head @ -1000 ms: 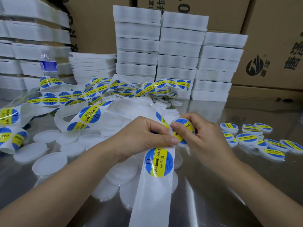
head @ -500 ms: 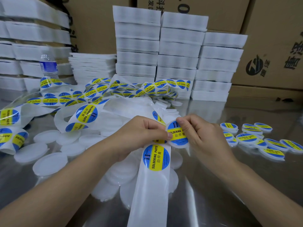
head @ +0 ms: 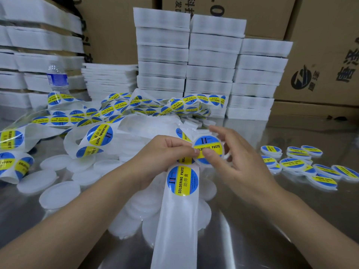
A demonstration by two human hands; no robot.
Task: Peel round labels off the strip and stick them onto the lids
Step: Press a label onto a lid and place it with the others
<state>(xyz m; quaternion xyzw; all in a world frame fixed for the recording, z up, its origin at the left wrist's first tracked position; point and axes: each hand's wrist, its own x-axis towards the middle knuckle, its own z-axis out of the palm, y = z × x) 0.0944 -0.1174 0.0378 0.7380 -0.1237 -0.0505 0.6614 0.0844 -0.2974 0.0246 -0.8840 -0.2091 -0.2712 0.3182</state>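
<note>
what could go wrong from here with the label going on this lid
1. The right hand presses with its thumb only on the lower middle of the label on the lid; its edges may stay lifted or crease.
2. The left hand pinches the strip right beside the lid, so the next label could catch on it.
3. The tangled loops behind may snag when more strip is pulled.

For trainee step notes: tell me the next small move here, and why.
Probably slide the thumb of the right hand across the label to smooth it onto the lid: the label already lies on it, the thumb rests on its lower half, and the left hand pinches its edge.
</note>
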